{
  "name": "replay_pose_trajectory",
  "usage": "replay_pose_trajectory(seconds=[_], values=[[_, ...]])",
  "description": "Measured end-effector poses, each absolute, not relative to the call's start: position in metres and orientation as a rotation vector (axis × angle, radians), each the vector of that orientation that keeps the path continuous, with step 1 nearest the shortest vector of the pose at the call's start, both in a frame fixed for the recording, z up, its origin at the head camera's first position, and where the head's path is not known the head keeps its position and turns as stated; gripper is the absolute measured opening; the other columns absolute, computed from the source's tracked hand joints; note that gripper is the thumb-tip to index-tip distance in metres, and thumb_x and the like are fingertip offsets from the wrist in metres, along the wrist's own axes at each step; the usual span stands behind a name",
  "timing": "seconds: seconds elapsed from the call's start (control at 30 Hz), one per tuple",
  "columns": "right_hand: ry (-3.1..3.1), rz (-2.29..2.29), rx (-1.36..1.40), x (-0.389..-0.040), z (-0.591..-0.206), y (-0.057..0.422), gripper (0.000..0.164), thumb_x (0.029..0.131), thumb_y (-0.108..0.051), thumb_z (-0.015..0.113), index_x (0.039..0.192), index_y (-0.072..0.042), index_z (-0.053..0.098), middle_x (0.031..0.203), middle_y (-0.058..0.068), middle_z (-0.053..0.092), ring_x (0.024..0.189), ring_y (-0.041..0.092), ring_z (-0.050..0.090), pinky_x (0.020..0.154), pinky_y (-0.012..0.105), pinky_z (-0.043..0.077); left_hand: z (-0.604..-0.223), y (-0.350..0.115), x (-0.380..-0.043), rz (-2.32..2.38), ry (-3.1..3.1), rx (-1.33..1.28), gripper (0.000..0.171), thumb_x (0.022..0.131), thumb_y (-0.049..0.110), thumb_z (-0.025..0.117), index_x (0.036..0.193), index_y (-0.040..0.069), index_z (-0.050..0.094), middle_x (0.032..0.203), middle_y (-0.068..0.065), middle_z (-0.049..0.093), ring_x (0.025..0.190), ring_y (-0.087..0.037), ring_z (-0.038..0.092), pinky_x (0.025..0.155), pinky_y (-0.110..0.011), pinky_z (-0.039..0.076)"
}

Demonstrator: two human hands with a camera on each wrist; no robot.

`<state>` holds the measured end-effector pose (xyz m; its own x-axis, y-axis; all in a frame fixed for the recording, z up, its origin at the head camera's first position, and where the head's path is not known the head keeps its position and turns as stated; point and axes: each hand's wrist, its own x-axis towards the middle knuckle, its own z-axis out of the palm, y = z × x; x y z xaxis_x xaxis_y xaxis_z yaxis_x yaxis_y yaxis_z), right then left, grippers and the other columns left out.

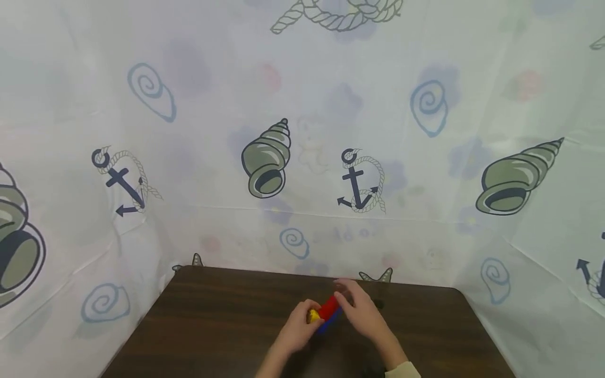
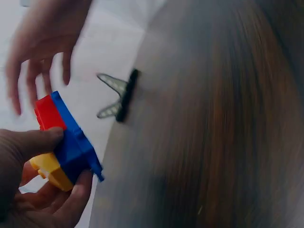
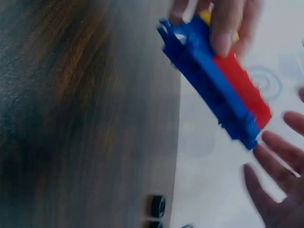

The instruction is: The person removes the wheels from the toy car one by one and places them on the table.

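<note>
My left hand [image 1: 299, 326] grips a toy vehicle body by its yellow end, with thumb and fingers on either side. The toy has a long blue base [image 3: 209, 80], a red block [image 3: 244, 88] along the top and a yellow block [image 2: 51, 171] at one end. It is held up off the table, tilted. By the red end, my right hand [image 1: 360, 310] has its fingers spread and loosely bent. In the right wrist view its fingertips [image 3: 273, 137] come right up to the toy's tip. The left fingers partly hide the yellow block.
A dark wood-grain table [image 1: 227, 315] lies below the hands. Small black wheels [image 3: 158, 206] stand near its far edge, beyond the right hand. A white cloth [image 1: 312, 236] printed with shells and anchors hangs behind and around the table.
</note>
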<state>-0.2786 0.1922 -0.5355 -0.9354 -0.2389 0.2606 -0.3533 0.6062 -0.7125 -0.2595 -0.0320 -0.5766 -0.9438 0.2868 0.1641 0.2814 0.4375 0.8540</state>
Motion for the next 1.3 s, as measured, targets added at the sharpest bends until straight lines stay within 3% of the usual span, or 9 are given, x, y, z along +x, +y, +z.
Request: replay_pose_trajectory(seconds=[0.13, 0.33, 0.53, 0.73, 1.1, 1.3], values=[[-2.814, 0.861, 0.754, -0.289, -0.535, 0.173, 0.048, 0.107, -0.035, 0.068, 0.152, -0.022, 0.058, 0.156, 0.007, 0.058, 0.141, 0.034, 0.057, 0.112, 0.059, 0.052, -0.570, -0.038, -0.275, 1.390, 2.894, 0.525, 0.029, 0.100, 0.018, 0.079, 0.124, 0.010, 0.065, 0.113, -0.007, 0.062, 0.097, -0.018, 0.062, 0.087, -0.042, 0.062], [-2.828, 0.563, 0.814, -0.308, -0.543, 0.150, 0.041, 0.100, -0.025, 0.078, 0.140, -0.020, 0.069, 0.140, 0.002, 0.069, 0.124, 0.027, 0.065, 0.106, 0.050, 0.058, -0.563, -0.053, -0.294, 1.176, 3.051, 0.579, 0.030, 0.099, 0.015, 0.080, 0.125, 0.013, 0.065, 0.114, -0.005, 0.062, 0.104, -0.022, 0.063, 0.097, -0.046, 0.062], [-2.854, 0.525, 0.844, -0.331, -0.548, 0.134, 0.034, 0.099, -0.023, 0.080, 0.132, -0.022, 0.073, 0.129, -0.003, 0.071, 0.116, 0.022, 0.066, 0.102, 0.047, 0.059, -0.580, -0.072, -0.312, 1.290, 3.014, 0.592, 0.038, 0.100, 0.010, 0.077, 0.135, 0.009, 0.061, 0.133, -0.012, 0.066, 0.122, -0.030, 0.067, 0.108, -0.052, 0.056], [-2.906, 0.516, 0.849, -0.355, -0.564, 0.126, 0.030, 0.099, -0.022, 0.080, 0.128, -0.021, 0.075, 0.125, -0.002, 0.072, 0.113, 0.021, 0.068, 0.100, 0.046, 0.060, -0.596, -0.078, -0.325, 1.400, 2.935, 0.504, 0.039, 0.100, 0.011, 0.077, 0.135, 0.006, 0.061, 0.137, -0.017, 0.066, 0.126, -0.035, 0.066, 0.110, -0.058, 0.053], [-2.966, 0.659, 0.778, -0.371, -0.572, 0.124, 0.028, 0.097, -0.016, 0.081, 0.125, -0.015, 0.075, 0.120, 0.004, 0.072, 0.109, 0.025, 0.069, 0.105, 0.052, 0.058, -0.601, -0.075, -0.339, 1.396, 2.882, 0.441, 0.038, 0.102, 0.015, 0.076, 0.136, 0.009, 0.060, 0.136, -0.014, 0.065, 0.122, -0.031, 0.065, 0.112, -0.056, 0.053], [-2.981, 0.689, 0.713, -0.368, -0.572, 0.122, 0.040, 0.098, -0.017, 0.080, 0.136, -0.013, 0.068, 0.135, 0.011, 0.068, 0.121, 0.032, 0.067, 0.109, 0.056, 0.055, -0.599, -0.080, -0.337, 1.421, 2.864, 0.425, 0.054, 0.102, 0.018, 0.076, 0.148, 0.007, 0.050, 0.143, -0.021, 0.061, 0.130, -0.038, 0.062, 0.112, -0.062, 0.051]])
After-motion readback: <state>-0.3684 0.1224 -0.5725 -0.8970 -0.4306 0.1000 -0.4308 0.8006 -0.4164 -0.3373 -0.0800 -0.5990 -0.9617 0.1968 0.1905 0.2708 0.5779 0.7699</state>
